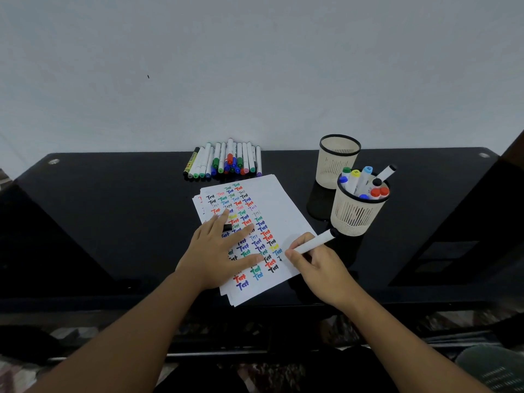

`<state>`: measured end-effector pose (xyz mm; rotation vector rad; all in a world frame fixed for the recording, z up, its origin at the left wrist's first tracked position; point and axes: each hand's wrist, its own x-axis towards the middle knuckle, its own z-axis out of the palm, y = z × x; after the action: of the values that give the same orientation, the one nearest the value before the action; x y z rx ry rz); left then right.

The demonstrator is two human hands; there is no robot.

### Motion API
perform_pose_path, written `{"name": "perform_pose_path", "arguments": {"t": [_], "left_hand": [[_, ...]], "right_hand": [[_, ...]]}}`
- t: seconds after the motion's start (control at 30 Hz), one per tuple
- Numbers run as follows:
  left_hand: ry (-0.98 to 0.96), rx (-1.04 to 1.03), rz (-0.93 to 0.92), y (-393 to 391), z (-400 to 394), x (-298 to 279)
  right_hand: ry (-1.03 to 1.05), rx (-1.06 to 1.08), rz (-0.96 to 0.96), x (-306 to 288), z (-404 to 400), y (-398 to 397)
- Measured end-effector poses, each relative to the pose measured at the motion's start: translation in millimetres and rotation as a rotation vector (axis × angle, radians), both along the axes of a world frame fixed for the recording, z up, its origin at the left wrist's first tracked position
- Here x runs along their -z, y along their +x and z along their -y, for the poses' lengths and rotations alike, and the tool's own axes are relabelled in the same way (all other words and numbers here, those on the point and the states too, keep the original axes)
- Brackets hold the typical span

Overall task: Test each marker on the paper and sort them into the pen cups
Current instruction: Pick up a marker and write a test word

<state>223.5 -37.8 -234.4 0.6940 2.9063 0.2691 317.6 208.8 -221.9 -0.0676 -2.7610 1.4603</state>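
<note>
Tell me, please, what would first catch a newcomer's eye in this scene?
The paper at the table's centre, filled with coloured "Test" words, stands out: the left hand presses it flat while the right hand holds a white marker to it. On the right, the near pen cup bristles with markers.

Head view under soft, even, rather dim indoor light.

The pale wall (255, 66) is lit flatly, greying toward the corners. The glossy black table (113, 208) mirrors the two pen cups (338, 163) faintly and shows small bright glints at its far corners. The hands cast only weak shadows on the paper (283, 205). Wide-angle distortion bows the table's edges. Detail is slightly soft throughout; the foreground below the table is dark and blurred.
</note>
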Motion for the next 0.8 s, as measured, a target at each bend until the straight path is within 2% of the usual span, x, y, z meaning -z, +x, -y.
{"name": "perform_pose_path", "arguments": {"t": [0.13,0.4,0.8], "left_hand": [[-0.004,0.002,0.012,-0.4,-0.6,-0.6],[0.003,-0.007,0.013,-0.4,-0.8,0.8],[-0.006,-0.007,0.015,-0.3,-0.5,-0.1]], "right_hand": [[-0.083,0.050,-0.016,3.5,-2.0,-1.1],[0.009,0.031,-0.030,3.5,-1.4,0.2],[-0.033,0.053,-0.040,2.3,-2.1,-0.1]]}}
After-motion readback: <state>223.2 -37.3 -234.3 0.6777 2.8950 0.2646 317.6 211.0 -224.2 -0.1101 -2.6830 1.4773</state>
